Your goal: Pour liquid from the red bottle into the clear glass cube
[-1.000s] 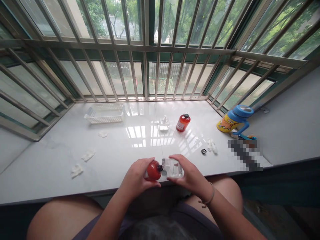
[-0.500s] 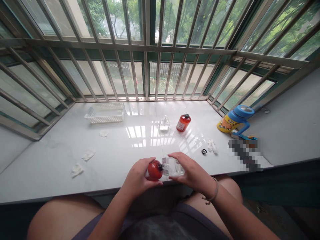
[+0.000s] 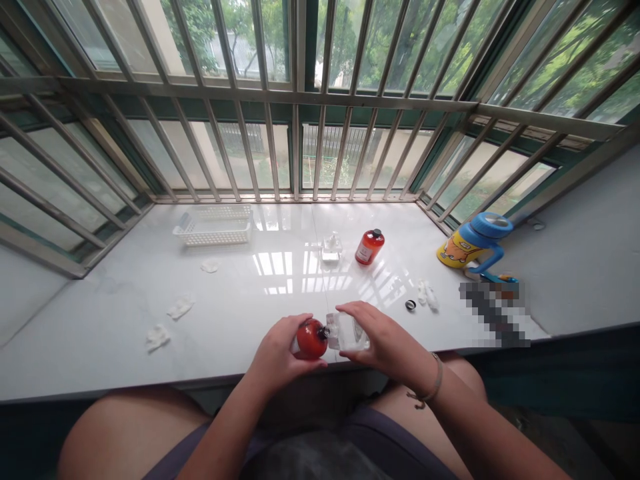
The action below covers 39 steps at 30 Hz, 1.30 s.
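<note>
My left hand [image 3: 277, 353] is wrapped round a red bottle [image 3: 310, 338], tipped on its side with its dark neck pointing right. My right hand [image 3: 383, 340] grips a small clear glass bottle [image 3: 350, 331] whose mouth meets the red bottle's neck. Both are held just above the near edge of the white sill [image 3: 240, 293]. Farther back stand a second red bottle [image 3: 369, 247] with a black cap and a second clear glass bottle [image 3: 331, 247]. A small black cap [image 3: 411, 305] lies to the right of my hands.
A white slatted basket [image 3: 214, 228] sits at the back left. Crumpled white wads [image 3: 157, 337] lie scattered on the left, another wad [image 3: 427, 292] by the cap. A yellow-and-blue cup [image 3: 473, 243] stands at the right. Window bars [image 3: 295, 100] close off the back.
The clear glass bottle has tilted up a little in my right hand while staying against the red bottle's neck. The view has shifted slightly.
</note>
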Each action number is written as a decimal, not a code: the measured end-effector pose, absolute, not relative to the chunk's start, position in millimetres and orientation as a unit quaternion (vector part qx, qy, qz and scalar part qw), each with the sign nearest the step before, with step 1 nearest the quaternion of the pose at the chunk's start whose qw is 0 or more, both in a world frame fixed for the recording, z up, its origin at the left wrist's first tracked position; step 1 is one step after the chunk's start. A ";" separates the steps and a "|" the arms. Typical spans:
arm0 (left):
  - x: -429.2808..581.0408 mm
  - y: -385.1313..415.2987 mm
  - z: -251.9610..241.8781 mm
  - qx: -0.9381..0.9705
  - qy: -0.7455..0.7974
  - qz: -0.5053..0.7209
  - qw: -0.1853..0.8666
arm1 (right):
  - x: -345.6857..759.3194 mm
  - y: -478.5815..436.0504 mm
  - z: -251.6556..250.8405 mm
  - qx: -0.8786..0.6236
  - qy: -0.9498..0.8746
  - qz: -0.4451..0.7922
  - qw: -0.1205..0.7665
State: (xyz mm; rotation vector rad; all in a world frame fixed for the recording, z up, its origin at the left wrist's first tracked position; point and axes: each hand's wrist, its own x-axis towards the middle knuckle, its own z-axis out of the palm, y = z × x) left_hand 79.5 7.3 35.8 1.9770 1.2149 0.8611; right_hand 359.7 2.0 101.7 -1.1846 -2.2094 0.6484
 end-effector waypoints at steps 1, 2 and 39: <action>79.3 7.3 35.9 0.754 0.465 0.330 0.326 | 359.1 2.3 102.6 -0.440 -0.821 0.240 0.273; 79.2 7.2 35.9 0.754 0.465 0.330 0.326 | 358.5 2.6 103.6 -0.440 -0.822 0.238 0.272; 74.7 7.5 31.9 0.753 0.466 0.333 0.324 | 351.5 9.8 116.7 -0.424 -0.862 0.187 0.205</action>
